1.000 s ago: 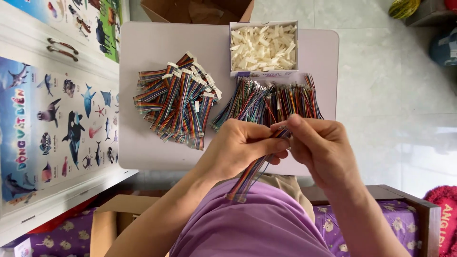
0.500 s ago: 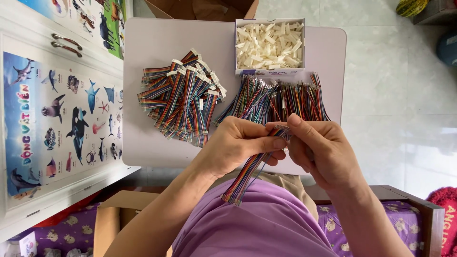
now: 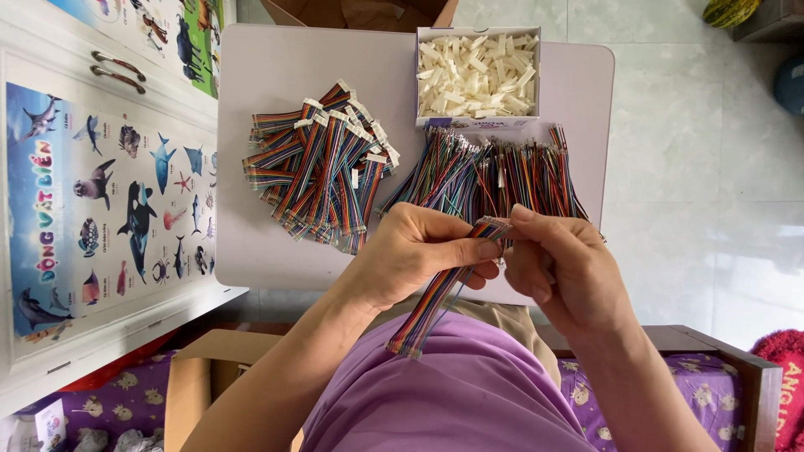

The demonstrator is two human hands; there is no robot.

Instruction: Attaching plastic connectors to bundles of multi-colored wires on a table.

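Left hand (image 3: 410,255) closed around a flat rainbow ribbon cable (image 3: 435,297), thumb pressed near its upper end, grip firm. Right hand (image 3: 561,268) pinching the same cable's top end between thumb and fingertips, grip closed on it, touching the left thumb. Cable slanting down from the hands toward the lap, lower end hanging free over the purple shirt (image 3: 452,393). Both hands held above the near edge of the pale bench (image 3: 268,67).

On the bench, just beyond the hands: a fanned heap of loose multicoloured wires (image 3: 494,172) with bare ends pointing away. To its left, well apart from the hands: a pile of finished ribbon cables with white connectors (image 3: 318,167). At the far edge, just beside the loose wires: an open box of small white plastic housings (image 3: 477,75). Left of the bench: a white cupboard door bearing a sea-animal poster (image 3: 100,209). Below: a cardboard box (image 3: 209,377) and purple patterned fabric (image 3: 117,410).
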